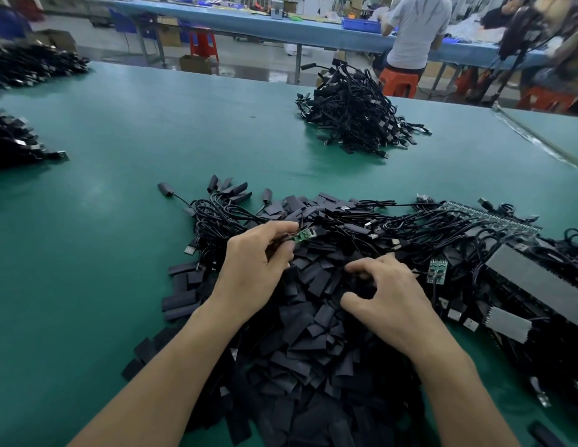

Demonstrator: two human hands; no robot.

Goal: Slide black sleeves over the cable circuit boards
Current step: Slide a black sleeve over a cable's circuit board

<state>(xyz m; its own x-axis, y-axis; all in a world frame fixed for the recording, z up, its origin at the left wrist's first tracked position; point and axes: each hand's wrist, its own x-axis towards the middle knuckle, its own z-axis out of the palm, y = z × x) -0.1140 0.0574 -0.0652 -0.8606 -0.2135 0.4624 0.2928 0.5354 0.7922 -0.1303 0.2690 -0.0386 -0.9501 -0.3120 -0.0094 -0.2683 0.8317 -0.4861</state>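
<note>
Nearest us lies a big heap of loose black sleeves [313, 333] on the green table [136, 150]. Our right hand [387, 295] sits on that heap with fingers curled down into it; we cannot tell whether it already has a sleeve pinched. Our left hand [255, 262], just beyond, pinches a bare green circuit board [302, 235], which sticks out past the fingertips with no sleeve on it yet. So we judge this piece is at its start: a sleeve must be picked, then slid over the board.

To the right a second bare board [437, 271] lies among black cables [223, 217], and behind it a long strip of boards [491, 216] waits. Much is left, then. Further off, well apart, a cable pile [355, 114] stands on the table, seemingly sleeved and done, though it is too far away to be sure.
</note>
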